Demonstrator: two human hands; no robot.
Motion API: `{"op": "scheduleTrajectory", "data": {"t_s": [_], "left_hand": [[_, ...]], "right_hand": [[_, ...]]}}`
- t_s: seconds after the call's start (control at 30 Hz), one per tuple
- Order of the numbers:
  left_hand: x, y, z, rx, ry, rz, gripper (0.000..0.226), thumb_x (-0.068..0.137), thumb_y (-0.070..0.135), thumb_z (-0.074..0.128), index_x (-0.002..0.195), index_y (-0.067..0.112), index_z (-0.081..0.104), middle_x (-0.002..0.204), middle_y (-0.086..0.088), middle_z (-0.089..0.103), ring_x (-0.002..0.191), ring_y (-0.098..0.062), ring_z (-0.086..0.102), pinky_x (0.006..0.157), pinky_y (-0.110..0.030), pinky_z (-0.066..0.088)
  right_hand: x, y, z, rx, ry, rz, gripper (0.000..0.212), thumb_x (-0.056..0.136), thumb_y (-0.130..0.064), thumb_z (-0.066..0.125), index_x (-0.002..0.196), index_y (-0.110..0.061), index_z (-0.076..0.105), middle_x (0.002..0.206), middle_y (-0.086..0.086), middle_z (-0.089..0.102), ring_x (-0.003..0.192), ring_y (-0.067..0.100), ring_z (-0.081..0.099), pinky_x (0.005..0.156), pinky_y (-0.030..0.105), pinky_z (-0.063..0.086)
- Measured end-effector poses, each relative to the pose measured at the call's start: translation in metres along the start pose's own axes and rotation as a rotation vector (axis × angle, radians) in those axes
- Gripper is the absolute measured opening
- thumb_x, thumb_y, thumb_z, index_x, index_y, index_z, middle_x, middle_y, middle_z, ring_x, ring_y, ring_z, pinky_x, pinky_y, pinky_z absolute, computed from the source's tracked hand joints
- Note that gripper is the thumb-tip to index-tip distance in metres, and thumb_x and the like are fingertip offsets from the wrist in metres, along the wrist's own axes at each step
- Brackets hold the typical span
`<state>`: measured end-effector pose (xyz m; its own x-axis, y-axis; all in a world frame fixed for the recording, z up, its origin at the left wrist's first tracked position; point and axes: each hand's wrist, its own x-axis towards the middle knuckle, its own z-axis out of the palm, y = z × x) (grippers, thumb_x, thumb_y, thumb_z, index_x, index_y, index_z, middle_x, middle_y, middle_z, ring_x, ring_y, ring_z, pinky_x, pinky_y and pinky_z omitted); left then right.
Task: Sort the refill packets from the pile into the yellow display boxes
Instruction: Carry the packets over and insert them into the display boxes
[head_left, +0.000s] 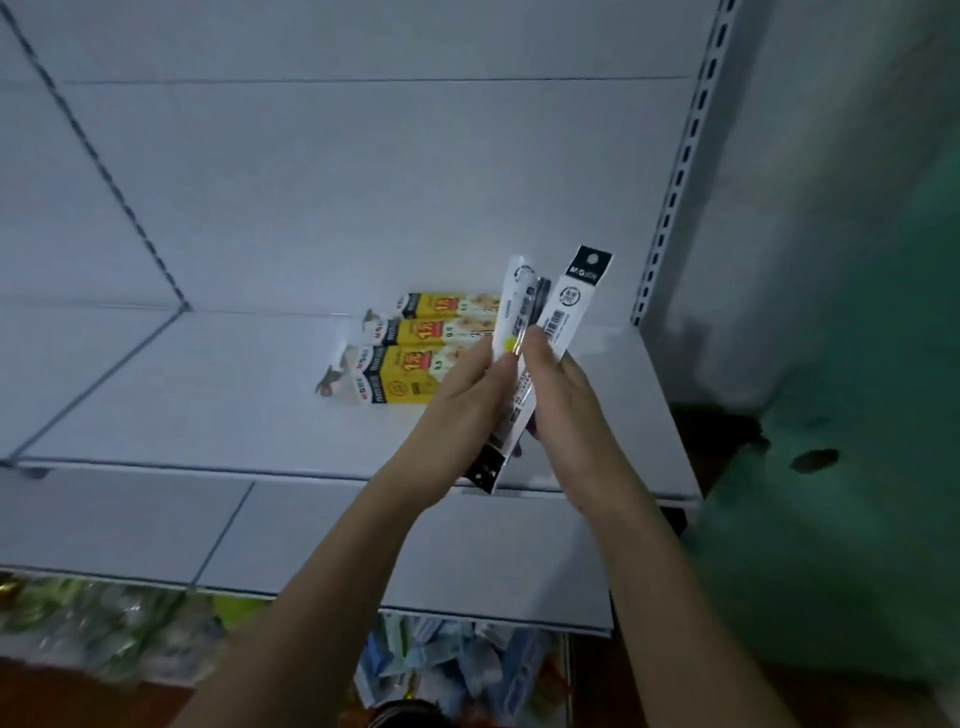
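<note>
Packets in both hands, fanned out over the shelf. My left hand (467, 379) grips the lower part of a small stack of refill packets (511, 364), fingers curled round them. My right hand (558, 384) pinches one packet (576, 301), the one with the black header and barcode, peeling it off to the right of the stack. Neither hand is spread flat; both are closed on packets.

Three yellow display boxes (415, 358) lie side by side on the white shelf (208, 395), just behind and left of my hands, partly hidden by the stack. The pile the packets come from is not in view, I think; the clutter under the shelf is too blurred to name.

Step in hand, as I judge it: separate one packet, read its type, drop it in the matching box. To do it well:
- keep the left grip firm low on the stack so the rest doesn't slide out
- pull the single packet fully free before moving it
- check the label against the box print; I can't read either here
- feed the packet lengthwise into the box opening, which I can't see from this angle.

Risk: two packets sticking together.
</note>
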<state>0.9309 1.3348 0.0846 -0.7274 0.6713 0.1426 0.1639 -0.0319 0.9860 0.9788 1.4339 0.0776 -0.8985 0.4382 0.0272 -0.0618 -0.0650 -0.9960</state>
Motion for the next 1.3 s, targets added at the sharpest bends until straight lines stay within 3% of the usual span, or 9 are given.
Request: {"op": "scheduleTrajectory", "data": {"t_s": [0.1,0.3,0.43,0.57,0.73,0.87,1.03,1.13,1.3], "left_hand": [[-0.002,0.001,-0.006,-0.024,-0.019,-0.075,0.039,0.107,0.041,0.033,0.115,0.010,0.054,0.070,-0.004,0.056,0.059,-0.019,0.053,0.054,-0.031,0.045],[0.013,-0.003,-0.043,0.009,-0.257,-0.045,0.037,0.099,0.035,0.051,0.129,0.014,0.043,0.062,0.006,0.043,0.051,-0.013,0.037,0.049,-0.024,0.037],[0.025,-0.004,-0.075,0.142,-0.322,-0.053,0.016,0.095,0.007,0.062,0.088,0.020,0.057,0.062,0.008,0.056,0.050,-0.012,0.049,0.051,-0.022,0.043],[0.038,-0.009,-0.112,0.203,-0.265,-0.014,0.003,0.091,-0.005,0.061,0.088,-0.005,0.060,0.063,-0.014,0.063,0.054,-0.017,0.057,0.051,-0.020,0.042],[0.057,-0.021,-0.165,0.002,-0.084,0.085,0.017,0.102,0.015,0.051,0.087,0.007,0.049,0.059,0.002,0.042,0.052,-0.015,0.040,0.051,-0.027,0.040],[0.072,-0.036,-0.209,-0.150,0.203,-0.012,0.032,0.105,0.043,0.039,0.098,0.012,0.047,0.058,0.004,0.031,0.049,-0.012,0.027,0.048,-0.025,0.030],[0.081,-0.051,-0.234,-0.178,0.374,-0.054,0.015,0.104,0.024,0.032,0.101,0.015,0.043,0.069,-0.004,0.050,0.054,-0.019,0.041,0.052,-0.031,0.039],[0.083,-0.055,-0.234,-0.093,0.464,0.001,0.017,0.107,0.025,0.033,0.105,0.013,0.046,0.078,-0.001,0.061,0.058,-0.020,0.052,0.053,-0.033,0.046],[0.091,-0.054,-0.222,-0.141,0.524,0.019,0.011,0.105,0.020,0.035,0.096,0.015,0.040,0.067,0.000,0.042,0.052,-0.013,0.032,0.047,-0.027,0.031]], "right_hand": [[0.006,0.006,0.007,-0.062,-0.086,-0.007,0.042,0.106,-0.048,0.034,0.136,-0.024,0.051,0.091,0.002,0.066,0.066,0.009,0.065,0.050,0.022,0.050],[0.041,-0.004,0.016,0.061,-0.129,-0.024,0.016,0.090,-0.037,0.067,0.104,-0.029,0.067,0.093,-0.001,0.073,0.088,0.020,0.070,0.073,0.039,0.059],[0.061,-0.011,0.040,-0.017,-0.095,-0.064,0.010,0.092,-0.030,0.068,0.092,-0.023,0.075,0.087,-0.005,0.075,0.084,0.013,0.072,0.080,0.042,0.061],[0.077,-0.015,0.073,-0.238,-0.240,-0.098,0.018,0.096,-0.038,0.061,0.094,-0.028,0.076,0.092,-0.006,0.077,0.077,0.016,0.074,0.056,0.027,0.059],[0.111,-0.026,0.092,-0.222,-0.222,-0.189,0.053,0.091,-0.064,0.040,0.117,-0.027,0.067,0.105,-0.003,0.074,0.098,0.016,0.071,0.089,0.040,0.057],[0.156,-0.007,0.098,-0.502,0.012,-0.260,0.027,0.104,-0.042,0.045,0.115,-0.027,0.064,0.109,-0.012,0.066,0.100,0.001,0.061,0.085,0.025,0.048],[0.193,0.017,0.092,-1.017,-0.079,-0.116,0.034,0.100,-0.025,0.056,0.133,-0.020,0.057,0.134,-0.002,0.059,0.120,0.015,0.055,0.099,0.038,0.048],[0.201,0.017,0.090,-1.173,-0.157,-0.039,0.038,0.097,-0.025,0.060,0.134,-0.018,0.055,0.127,0.003,0.063,0.109,0.020,0.060,0.094,0.041,0.050],[0.216,0.008,0.091,-1.207,-0.234,0.057,0.051,0.092,-0.026,0.067,0.139,-0.020,0.050,0.126,0.001,0.063,0.099,0.018,0.065,0.091,0.041,0.053]]}}
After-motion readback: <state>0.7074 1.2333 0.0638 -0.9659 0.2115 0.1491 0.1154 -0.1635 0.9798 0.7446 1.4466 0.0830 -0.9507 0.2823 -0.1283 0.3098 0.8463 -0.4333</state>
